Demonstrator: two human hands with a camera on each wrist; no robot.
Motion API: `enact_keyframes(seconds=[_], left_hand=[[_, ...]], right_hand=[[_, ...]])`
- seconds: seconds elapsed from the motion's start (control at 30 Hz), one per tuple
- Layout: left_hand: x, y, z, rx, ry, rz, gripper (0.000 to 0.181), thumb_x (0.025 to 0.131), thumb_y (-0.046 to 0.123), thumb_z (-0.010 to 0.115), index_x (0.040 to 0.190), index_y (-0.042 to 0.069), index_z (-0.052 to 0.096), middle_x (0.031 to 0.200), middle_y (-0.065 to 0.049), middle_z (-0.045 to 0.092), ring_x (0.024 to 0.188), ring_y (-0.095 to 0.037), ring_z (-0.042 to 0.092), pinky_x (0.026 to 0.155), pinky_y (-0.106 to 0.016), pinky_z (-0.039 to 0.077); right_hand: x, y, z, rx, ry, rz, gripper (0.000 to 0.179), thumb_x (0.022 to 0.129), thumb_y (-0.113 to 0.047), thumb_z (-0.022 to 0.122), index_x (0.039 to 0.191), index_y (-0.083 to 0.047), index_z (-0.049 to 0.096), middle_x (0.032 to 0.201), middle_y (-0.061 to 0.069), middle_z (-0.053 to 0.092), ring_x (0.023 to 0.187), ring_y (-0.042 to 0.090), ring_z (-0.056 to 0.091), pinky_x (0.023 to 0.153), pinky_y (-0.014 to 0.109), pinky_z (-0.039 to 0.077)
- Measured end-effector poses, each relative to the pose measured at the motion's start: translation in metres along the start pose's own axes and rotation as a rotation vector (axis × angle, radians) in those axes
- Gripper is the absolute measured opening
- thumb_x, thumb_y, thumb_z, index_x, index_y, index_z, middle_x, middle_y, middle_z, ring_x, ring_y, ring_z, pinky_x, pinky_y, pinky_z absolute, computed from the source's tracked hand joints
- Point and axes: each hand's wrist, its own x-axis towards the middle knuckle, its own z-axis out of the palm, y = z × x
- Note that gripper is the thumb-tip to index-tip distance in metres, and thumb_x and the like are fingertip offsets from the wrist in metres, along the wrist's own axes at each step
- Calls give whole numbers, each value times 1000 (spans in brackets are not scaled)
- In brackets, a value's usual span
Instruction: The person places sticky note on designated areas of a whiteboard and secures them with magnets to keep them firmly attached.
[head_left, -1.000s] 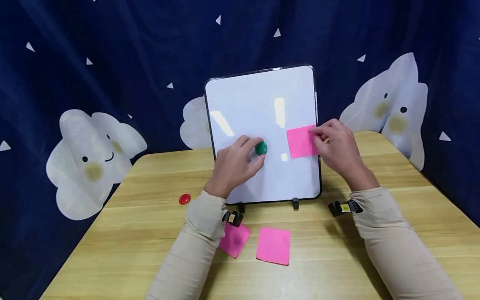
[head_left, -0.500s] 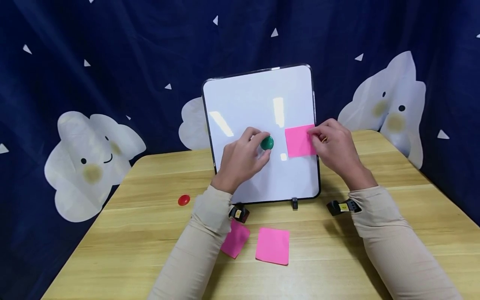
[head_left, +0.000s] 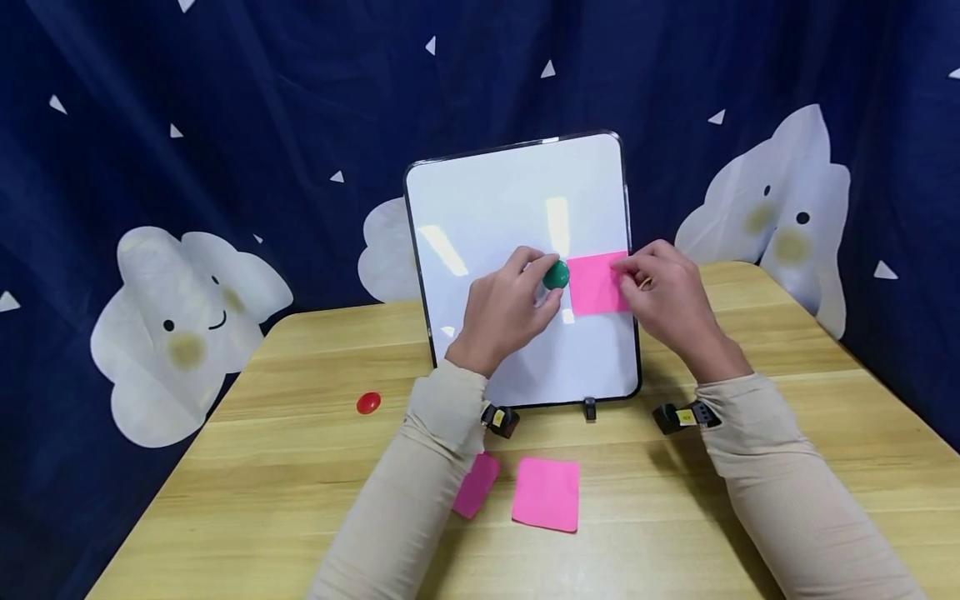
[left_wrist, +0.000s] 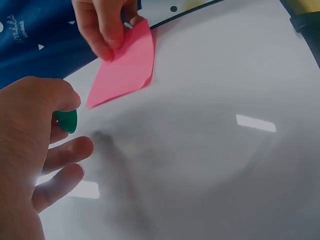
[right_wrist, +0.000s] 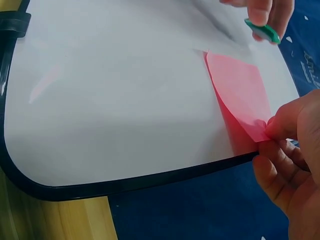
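Observation:
Between thumb and fingers my left hand [head_left: 506, 312] pinches a round green magnet [head_left: 557, 275], which shows at the left edge of a pink sticky note [head_left: 596, 283]. My right hand [head_left: 667, 296] pinches that note by its right side, near the right edge of the whiteboard [head_left: 517, 200]. In the right wrist view the note [right_wrist: 237, 85] bows away from the board surface, and the green magnet [right_wrist: 264, 32] is tilted, its flat grey back visible. The left wrist view has the magnet [left_wrist: 67, 121] under my left thumb, apart from the note [left_wrist: 125, 70].
The whiteboard leans upright on small black feet [head_left: 590, 409] on a wooden table [head_left: 300, 475]. One pink note [head_left: 546, 494] lies in front; another [head_left: 476, 486] is partly under my left sleeve. A red magnet [head_left: 368, 403] lies at left. A dark blue curtain [head_left: 300, 92] hangs behind.
My left hand has moved right and slightly up across the whiteboard with the green magnet, up to the pink note. The right hand and its note have hardly moved.

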Motion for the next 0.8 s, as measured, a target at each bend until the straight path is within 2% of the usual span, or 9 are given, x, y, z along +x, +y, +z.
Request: enact_keyframes(seconds=[0.17, 0.47, 0.63, 0.8], left_hand=[[6, 5, 4, 8, -3, -9, 36, 92, 25, 68, 125, 11, 69, 115, -3, 63, 58, -10, 57, 52, -23, 47], [21, 15, 10, 36, -79, -7, 40, 93, 25, 64, 132, 13, 66, 120, -3, 61, 55, -9, 53, 50, -22, 44], [28, 19, 14, 83, -106, 20, 38, 94, 25, 62, 131, 14, 66, 122, -2, 61, 62, -11, 59, 53, -22, 48], [33, 22, 17, 125, -94, 59, 34, 95, 22, 60, 128, 15, 67, 120, -2, 63, 69, -12, 64, 54, -24, 51]], right_hand=[[0, 0, 1, 21, 15, -27, 12, 84, 10, 67, 91, 7, 76, 84, 13, 59, 73, 20, 57, 66, 10, 40], [-1, -1, 1, 39, 11, -17, 13, 84, 10, 68, 93, 6, 76, 85, 14, 59, 74, 21, 58, 67, 10, 40], [-1, -1, 2, 30, 20, -26, 13, 84, 10, 67, 92, 5, 77, 84, 13, 60, 73, 22, 57, 67, 11, 39], [1, 0, 3, 21, 23, -33, 14, 84, 10, 67, 93, 5, 77, 84, 13, 60, 73, 23, 57, 66, 13, 40]])
